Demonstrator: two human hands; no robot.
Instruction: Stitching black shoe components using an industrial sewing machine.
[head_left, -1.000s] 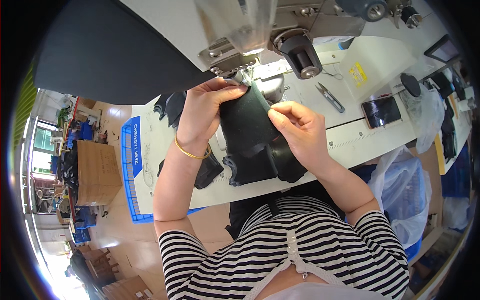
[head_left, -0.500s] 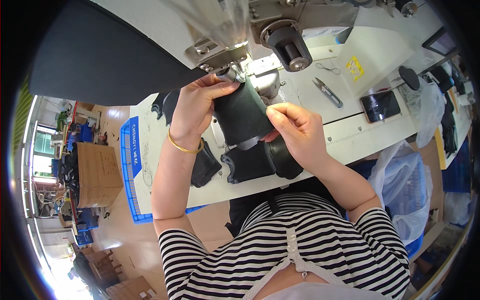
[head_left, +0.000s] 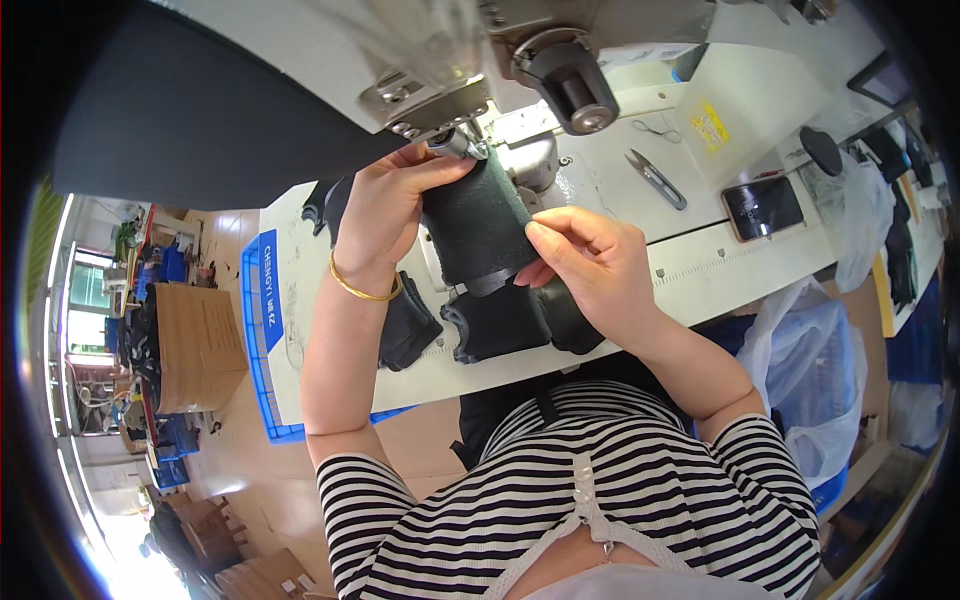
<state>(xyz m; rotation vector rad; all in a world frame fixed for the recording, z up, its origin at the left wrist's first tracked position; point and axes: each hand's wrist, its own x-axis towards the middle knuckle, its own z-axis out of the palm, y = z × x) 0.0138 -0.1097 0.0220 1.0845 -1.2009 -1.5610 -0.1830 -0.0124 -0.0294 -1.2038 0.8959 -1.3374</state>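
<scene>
A dark green-black leather piece lies with its top edge at the needle area of the sewing machine. My left hand pinches its upper left part, close beside the presser foot; some of those fingertips are hidden behind the machine. At the piece's lower right edge, my right hand grips it between thumb and fingers. Just below, nearer my body, several more black leather pieces rest on the white table. Another dark bundle sits by my left wrist.
Thread snips and a phone lie on the table to the right. A blue basket is at the left edge. A plastic-lined blue bin stands right of the table, cardboard boxes on the floor left.
The leather piece has shifted very slightly at the needle, its lower edge a little to the left. Both hands keep hold of it, nearly in place.
</scene>
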